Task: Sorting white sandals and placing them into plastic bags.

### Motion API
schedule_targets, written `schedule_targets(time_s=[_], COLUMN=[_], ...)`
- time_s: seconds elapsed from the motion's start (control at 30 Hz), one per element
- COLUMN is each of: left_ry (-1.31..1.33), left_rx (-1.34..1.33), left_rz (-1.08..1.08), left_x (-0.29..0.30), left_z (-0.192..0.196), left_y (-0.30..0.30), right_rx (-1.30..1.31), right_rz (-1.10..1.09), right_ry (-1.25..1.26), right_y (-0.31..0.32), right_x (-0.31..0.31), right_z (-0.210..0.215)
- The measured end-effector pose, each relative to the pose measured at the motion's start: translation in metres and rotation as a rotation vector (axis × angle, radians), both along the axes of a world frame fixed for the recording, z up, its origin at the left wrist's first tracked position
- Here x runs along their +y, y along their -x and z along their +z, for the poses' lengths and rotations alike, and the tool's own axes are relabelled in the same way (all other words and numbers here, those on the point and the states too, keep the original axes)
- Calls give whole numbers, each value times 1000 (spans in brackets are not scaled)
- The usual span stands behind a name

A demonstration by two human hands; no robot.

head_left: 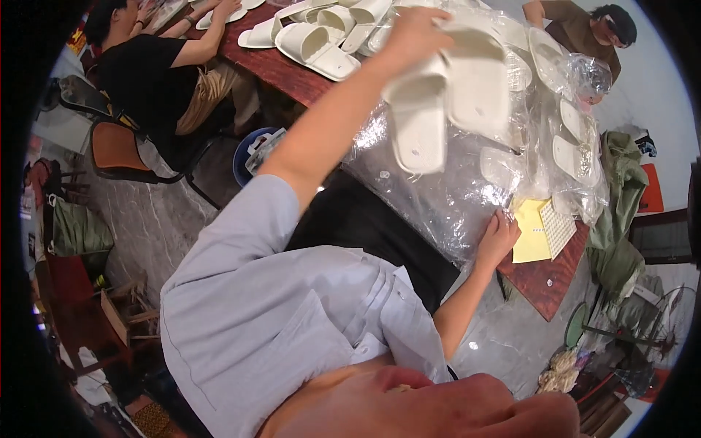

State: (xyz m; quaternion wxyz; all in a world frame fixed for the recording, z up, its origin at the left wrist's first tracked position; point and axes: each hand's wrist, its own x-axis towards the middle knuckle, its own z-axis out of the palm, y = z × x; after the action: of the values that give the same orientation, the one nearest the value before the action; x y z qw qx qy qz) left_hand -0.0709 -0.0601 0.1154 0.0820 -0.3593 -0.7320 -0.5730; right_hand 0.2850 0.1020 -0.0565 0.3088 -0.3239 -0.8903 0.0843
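My left hand (415, 40) reaches far over the table, fingers curled at the upper ends of a pair of cream slide slippers. One slipper (478, 84) overlaps the other slipper (419, 124), both heels toward me, above clear plastic bags (438, 204). The hand's underside is hidden, but it appears closed on the slippers. My right hand (499, 235) rests by the near table edge with thumb and finger pinched together. It is beside a yellow sheet (531, 232) with a white dotted panel (558, 228); what it pinches, if anything, is too small to name.
More loose slippers (318, 52) lie at the far left of the red table (548, 281). Bagged slippers (573, 157) cover its right side. Two other people work at the far side. A chair (120, 150) and a blue bucket (248, 150) stand at left, green sacks (617, 190) at right.
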Motion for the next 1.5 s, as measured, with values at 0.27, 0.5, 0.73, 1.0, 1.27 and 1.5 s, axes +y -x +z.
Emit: schedule_targets(time_s=[0.27,0.5,0.73,1.0,1.27,1.5], left_ry=[190,126,8,157,530,595], left_rx=[15,-137,-135,166,731,755], left_rz=[493,935,1034,147,-680,-355], left_x=[-108,-147,-181,-83,-51,34], left_z=[-12,-15,-50,28,-10,-115], left_y=[211,304,379,229,-159,-171], right_rx=[57,10,-99,25,64,-42], right_rz=[83,110,29,75,141,238], right_ry=[-49,25,156,-14,-65,270], right_y=[2,-5,-13,-4,6,-16], right_x=[3,2,1,-5,-2,2], right_z=[0,-1,-7,6,6,38])
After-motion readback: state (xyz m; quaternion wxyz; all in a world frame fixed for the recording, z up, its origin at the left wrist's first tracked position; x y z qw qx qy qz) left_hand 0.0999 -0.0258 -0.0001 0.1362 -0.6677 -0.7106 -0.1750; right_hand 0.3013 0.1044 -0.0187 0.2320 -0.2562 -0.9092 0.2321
